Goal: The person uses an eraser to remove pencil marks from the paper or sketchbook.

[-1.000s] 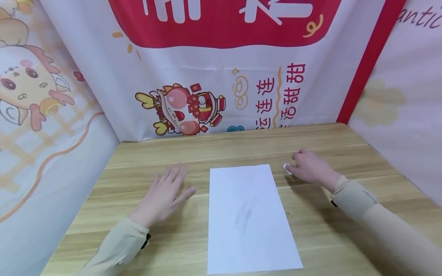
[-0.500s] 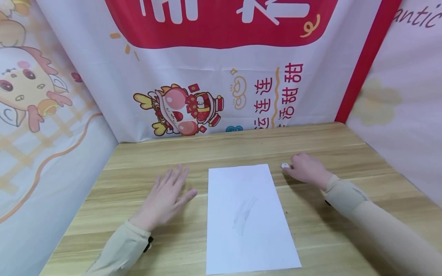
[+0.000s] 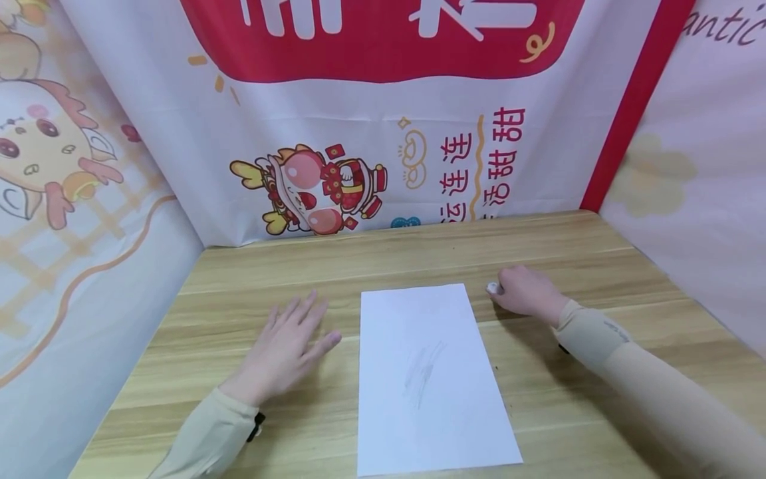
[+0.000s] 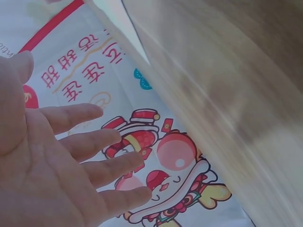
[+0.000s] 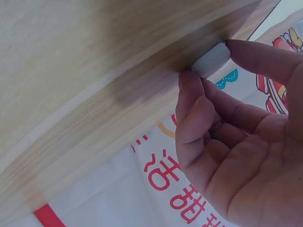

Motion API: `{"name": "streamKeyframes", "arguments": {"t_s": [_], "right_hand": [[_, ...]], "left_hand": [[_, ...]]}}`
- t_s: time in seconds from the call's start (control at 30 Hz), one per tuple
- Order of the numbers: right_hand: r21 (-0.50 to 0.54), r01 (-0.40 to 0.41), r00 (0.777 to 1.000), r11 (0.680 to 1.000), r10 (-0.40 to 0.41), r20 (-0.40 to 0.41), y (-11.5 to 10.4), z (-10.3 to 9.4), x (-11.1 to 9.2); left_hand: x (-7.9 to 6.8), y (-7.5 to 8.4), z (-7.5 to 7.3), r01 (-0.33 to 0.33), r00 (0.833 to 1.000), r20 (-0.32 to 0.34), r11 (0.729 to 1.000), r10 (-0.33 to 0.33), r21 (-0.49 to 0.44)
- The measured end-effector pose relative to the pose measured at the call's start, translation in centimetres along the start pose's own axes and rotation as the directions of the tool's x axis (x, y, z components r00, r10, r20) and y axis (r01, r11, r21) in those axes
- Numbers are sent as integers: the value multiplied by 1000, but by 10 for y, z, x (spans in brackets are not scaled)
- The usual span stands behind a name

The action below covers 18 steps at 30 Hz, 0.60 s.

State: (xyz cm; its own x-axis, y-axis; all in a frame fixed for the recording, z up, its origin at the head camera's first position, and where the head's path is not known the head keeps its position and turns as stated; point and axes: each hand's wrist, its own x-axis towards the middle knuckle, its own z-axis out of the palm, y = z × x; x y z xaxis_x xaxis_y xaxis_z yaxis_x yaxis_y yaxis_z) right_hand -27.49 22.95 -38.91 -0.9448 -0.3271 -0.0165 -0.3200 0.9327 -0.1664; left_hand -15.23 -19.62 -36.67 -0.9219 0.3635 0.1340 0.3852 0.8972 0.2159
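Note:
A small white eraser is pinched between the thumb and curled fingers of my right hand, right of the paper's far corner. In the right wrist view it is at the wooden tabletop; I cannot tell if it presses on it. My left hand has its fingers spread and straight, holding nothing, to the left of the paper. Between the hands lies a white sheet of paper, with a faint grey pencil scribble near its middle.
The wooden table ends at the back against a printed cloth with red lettering and a cartoon figure. Printed cloths also hang on the left and right. Tiny dark specks lie by the paper's right edge.
My right hand has come slightly left and its fingers have closed in more around the eraser. The left hand is nearly still, and the paper looks unmoved.

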Motion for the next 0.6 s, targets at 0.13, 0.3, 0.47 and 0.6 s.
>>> {"name": "streamKeyframes", "arguments": {"t_s": [0.13,0.3,0.47,0.6], "right_hand": [[-4,-1,1000,1000,1,13,-1,-2,-3],[31,4,1000,1000,-3,-17,-8,-10,-13],[88,24,997,996,-18,-72,-18,-21,-28],[134,56,991,989,-39,-132,-24,-27,-41]], "left_hand": [[-4,4,-3,-8,1000,-7,1000,8,-13],[-10,8,-5,-10,1000,-26,1000,9,-25],[-13,11,-5,-2,1000,-30,1000,1,-29],[-14,14,-1,-20,1000,-23,999,19,-33]]}}
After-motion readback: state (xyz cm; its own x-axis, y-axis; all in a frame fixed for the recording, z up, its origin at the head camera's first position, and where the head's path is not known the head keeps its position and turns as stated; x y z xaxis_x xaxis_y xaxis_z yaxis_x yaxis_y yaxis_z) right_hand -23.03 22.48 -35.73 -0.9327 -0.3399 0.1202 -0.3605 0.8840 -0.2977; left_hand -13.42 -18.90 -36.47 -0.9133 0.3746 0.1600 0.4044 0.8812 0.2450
